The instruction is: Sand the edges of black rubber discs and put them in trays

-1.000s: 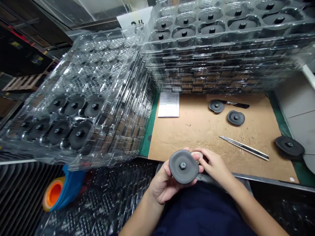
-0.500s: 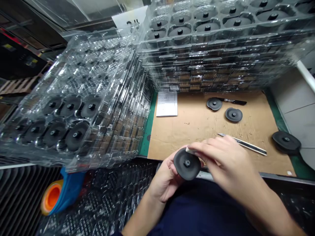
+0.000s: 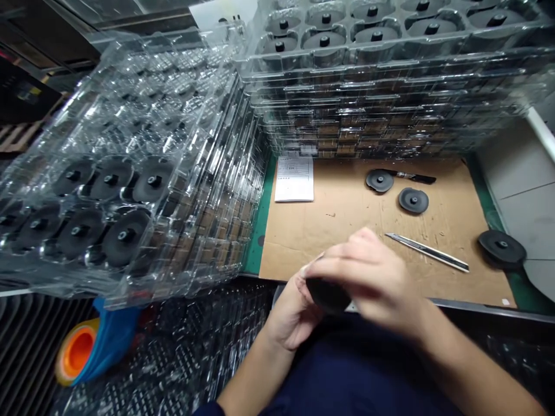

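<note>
My left hand (image 3: pixel 289 315) holds a dark rubber disc (image 3: pixel 328 294) with a central hex bolt, and the disc's face is mostly hidden. My right hand (image 3: pixel 366 277) lies over the disc, blurred by motion. A small pale pad (image 3: pixel 310 268) shows at its fingertips, against the disc's rim. On the cardboard sheet (image 3: pixel 329 245) lie two more such discs (image 3: pixel 379 180) (image 3: pixel 413 200), and a third (image 3: pixel 502 247) sits at the sheet's right edge. A utility knife (image 3: pixel 427 252) lies just right of my right hand.
Tall stacks of clear plastic trays (image 3: pixel 368 86) (image 3: pixel 130 173) holding more discs rise behind and to the left. A printed paper sheet (image 3: pixel 293 179) and a black-handled tool (image 3: pixel 411 177) lie on the cardboard. An orange-and-blue object (image 3: pixel 82 349) sits low on the left.
My right hand has moved left from beside the disc to over its face, now covering the bolt. The disc has tilted in my left hand, and the view has shifted slightly.
</note>
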Available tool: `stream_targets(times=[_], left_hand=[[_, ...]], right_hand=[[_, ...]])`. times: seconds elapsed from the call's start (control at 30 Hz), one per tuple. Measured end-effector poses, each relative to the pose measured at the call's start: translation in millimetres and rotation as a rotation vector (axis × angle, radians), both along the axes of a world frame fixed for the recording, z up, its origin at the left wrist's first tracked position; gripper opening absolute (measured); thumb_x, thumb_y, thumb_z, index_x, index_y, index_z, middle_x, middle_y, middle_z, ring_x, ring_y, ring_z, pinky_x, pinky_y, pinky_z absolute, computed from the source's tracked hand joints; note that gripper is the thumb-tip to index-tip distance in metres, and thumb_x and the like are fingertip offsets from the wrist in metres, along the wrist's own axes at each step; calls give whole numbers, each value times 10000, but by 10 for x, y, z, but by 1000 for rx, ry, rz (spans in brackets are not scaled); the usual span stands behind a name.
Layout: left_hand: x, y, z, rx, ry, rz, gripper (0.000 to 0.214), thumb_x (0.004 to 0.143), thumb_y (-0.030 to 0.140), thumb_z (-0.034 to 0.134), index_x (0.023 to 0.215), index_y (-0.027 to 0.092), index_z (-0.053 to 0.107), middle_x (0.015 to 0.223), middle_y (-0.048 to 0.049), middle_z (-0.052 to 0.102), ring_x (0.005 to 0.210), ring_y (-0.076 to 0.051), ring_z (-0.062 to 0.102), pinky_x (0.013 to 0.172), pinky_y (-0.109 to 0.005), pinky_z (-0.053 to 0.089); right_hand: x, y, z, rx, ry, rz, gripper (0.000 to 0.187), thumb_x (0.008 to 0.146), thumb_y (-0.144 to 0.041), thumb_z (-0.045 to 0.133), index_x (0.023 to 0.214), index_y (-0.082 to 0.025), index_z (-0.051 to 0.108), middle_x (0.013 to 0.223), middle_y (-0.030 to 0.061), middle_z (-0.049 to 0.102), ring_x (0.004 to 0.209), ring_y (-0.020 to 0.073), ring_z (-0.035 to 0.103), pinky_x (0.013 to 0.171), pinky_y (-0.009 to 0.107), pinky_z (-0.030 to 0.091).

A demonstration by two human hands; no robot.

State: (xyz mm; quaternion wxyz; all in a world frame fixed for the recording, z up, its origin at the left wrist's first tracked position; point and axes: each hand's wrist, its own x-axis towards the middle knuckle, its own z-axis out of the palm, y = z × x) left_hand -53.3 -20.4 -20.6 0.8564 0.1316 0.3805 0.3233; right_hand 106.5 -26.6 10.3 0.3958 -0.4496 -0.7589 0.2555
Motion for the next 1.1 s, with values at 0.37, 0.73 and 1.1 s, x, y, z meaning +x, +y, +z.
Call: stream_targets(times=[0.37,0.73,1.1], left_hand=[[-261,-5,-137,33,-240,-11,609,655,390,754,1213,232,567,1264,-91,595,1083,-300,602,904,-331,475],[-217,61,-118,98,-27,116,516,672,193,757,1158,251,593,1155,-40,652,1018,-217,632,871,-290,502],[-196,88,-5,158,-83,93,646,488,240,864,1096,248,648,1101,-36,676,973,-216,640,851,-278,502]], right_hand=[[128,-193,-988,-506,14,-436,211,850,-308,549,977,-216,691,851,27,706,650,158,600,580,285,469],[-460,-78,17,-75,44,-5,270,863,-73,472,1107,-128,573,873,59,632,772,150,549,714,296,456],[-275,-269,-59,-27,-24,-132,266,848,-53,484,1093,-102,576,789,50,595,682,130,489,643,274,415]])
